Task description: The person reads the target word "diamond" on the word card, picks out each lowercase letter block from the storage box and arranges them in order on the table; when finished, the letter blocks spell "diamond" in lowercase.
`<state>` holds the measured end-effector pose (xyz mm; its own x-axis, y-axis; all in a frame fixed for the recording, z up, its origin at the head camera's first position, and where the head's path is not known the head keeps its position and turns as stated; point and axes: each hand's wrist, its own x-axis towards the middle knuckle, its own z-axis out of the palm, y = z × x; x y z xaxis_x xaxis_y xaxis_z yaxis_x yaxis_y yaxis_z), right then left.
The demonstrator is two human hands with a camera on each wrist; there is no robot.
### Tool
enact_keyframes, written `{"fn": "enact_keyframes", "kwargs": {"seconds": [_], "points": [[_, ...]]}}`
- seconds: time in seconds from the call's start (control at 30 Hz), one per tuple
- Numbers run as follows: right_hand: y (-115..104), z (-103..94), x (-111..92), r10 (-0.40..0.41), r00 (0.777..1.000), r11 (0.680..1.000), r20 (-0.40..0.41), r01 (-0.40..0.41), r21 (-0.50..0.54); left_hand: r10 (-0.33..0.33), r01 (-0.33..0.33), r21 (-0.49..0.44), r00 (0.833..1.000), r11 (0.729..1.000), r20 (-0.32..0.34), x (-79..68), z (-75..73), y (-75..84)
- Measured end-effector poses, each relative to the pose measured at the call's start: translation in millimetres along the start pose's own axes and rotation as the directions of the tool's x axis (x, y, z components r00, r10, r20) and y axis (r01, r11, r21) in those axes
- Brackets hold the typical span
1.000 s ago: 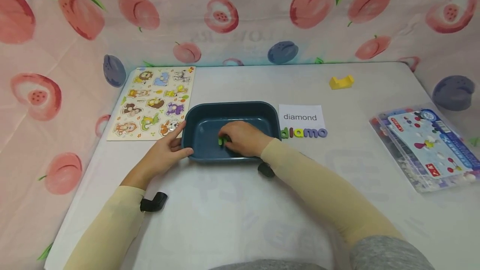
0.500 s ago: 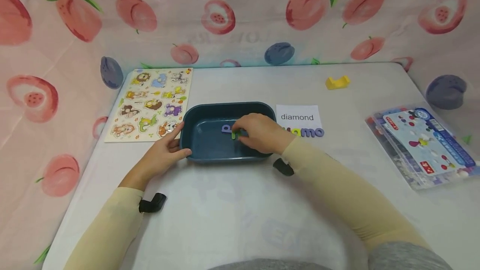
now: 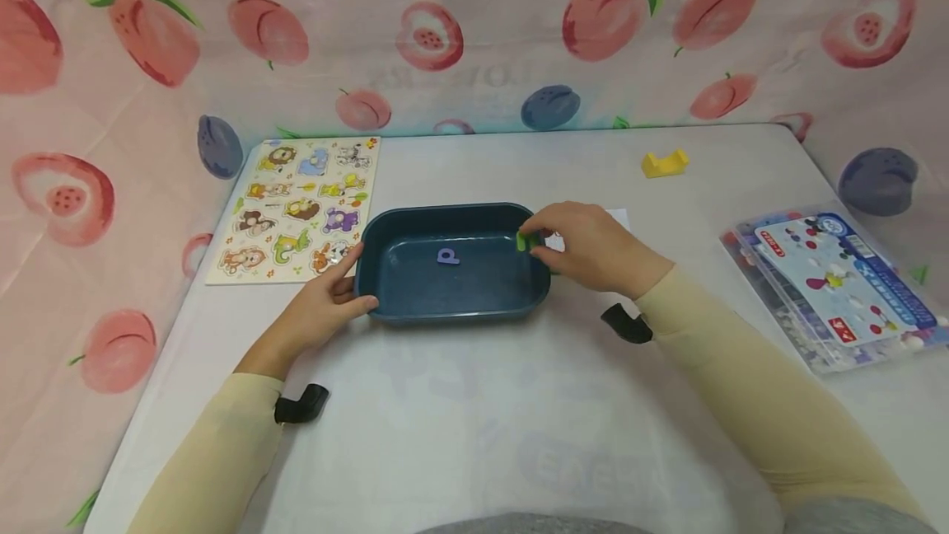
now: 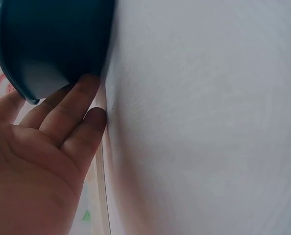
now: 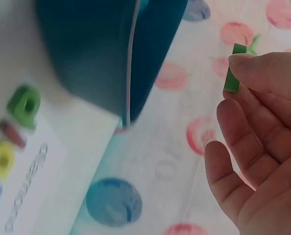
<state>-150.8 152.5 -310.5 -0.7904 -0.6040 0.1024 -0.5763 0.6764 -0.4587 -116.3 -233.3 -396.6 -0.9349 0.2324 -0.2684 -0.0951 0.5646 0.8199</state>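
Note:
A dark blue plastic tub (image 3: 415, 295) stands mid-table. My left hand (image 3: 315, 316) grips its left end, thumb at the rim; the left wrist view shows fingers (image 4: 69, 107) against the outer wall. My right hand (image 3: 604, 250) pinches a small green letter (image 3: 522, 242), which looks like an n, over the tub's right rim. From the right wrist, the green letter (image 5: 231, 81) appears edge-on between thumb and fingers. A purple letter (image 3: 447, 261) lies on the tub floor. Behind my right hand, the card (image 3: 619, 219) and letter row are mostly hidden.
The right wrist view shows a green d (image 5: 22, 108), a red and a yellow letter beside the card reading "diamond" (image 5: 40, 169). An animal puzzle board (image 3: 245, 241) lies left of the tub, a yellow block (image 3: 665, 164) at the back, a clear kit box (image 3: 845, 287) at right.
My right hand has lifted the green letter from the tub and carried it right to the rim. The purple letter it covered now shows. My left hand keeps its hold.

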Motion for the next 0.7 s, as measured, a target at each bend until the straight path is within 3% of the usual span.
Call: {"fn": "enact_keyframes", "kwargs": {"seconds": [0.3, 0.43, 0.57, 0.7], "points": [[22.2, -17.5, -36.2, 0.078, 0.992, 0.996, -0.1, -0.082, -0.036, 0.006, -0.006, -0.007, 1.0, 1.0, 0.003, -0.6, 1.7, -0.2], [31.9, -21.4, -49.9, 0.195, 0.977, 0.979, -0.081, -0.199, -0.049, 0.006, -0.006, -0.001, 1.0, 1.0, 0.003, -0.4, 1.5, 0.3], [43.3, -23.7, -61.1, 0.322, 0.946, 0.945, -0.034, -0.323, -0.043, 0.0, 0.0, 0.013, 1.0, 1.0, 0.002, -0.8, 0.6, 1.5], [58.5, -23.1, -70.2, 0.39, 0.921, 0.92, 0.015, -0.39, -0.035, 0.005, -0.005, 0.022, 1.0, 1.0, -0.001, -1.5, 0.3, 2.5]]}}
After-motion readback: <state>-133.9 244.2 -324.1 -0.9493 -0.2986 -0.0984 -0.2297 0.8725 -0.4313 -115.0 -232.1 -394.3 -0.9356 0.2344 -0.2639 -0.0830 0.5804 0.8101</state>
